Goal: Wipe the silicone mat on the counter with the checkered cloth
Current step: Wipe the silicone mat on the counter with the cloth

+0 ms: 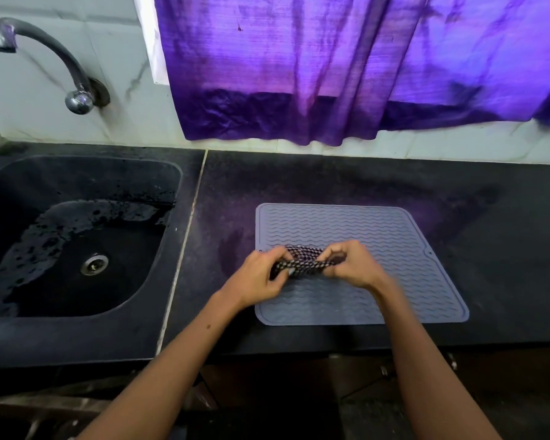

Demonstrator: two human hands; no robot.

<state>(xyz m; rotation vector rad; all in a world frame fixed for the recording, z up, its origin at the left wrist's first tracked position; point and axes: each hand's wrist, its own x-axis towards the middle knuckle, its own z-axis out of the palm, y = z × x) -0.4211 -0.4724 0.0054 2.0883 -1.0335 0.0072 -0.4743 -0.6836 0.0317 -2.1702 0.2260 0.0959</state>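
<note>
A grey-blue silicone mat [378,230] with wavy ridges lies flat on the black counter [505,249]. Over its left middle I hold the dark checkered cloth [304,263], bunched into a narrow roll. My left hand [261,277] pinches the cloth's left end and my right hand [351,265] grips its right end. The cloth stretches between the two hands just above the mat; whether it touches the mat cannot be told.
A black sink [77,233] with a metal drain [93,264] and wet patches sits to the left, under a curved tap [45,58]. A purple curtain [331,74] hangs over the white wall behind the counter. The counter's front edge runs just below the mat.
</note>
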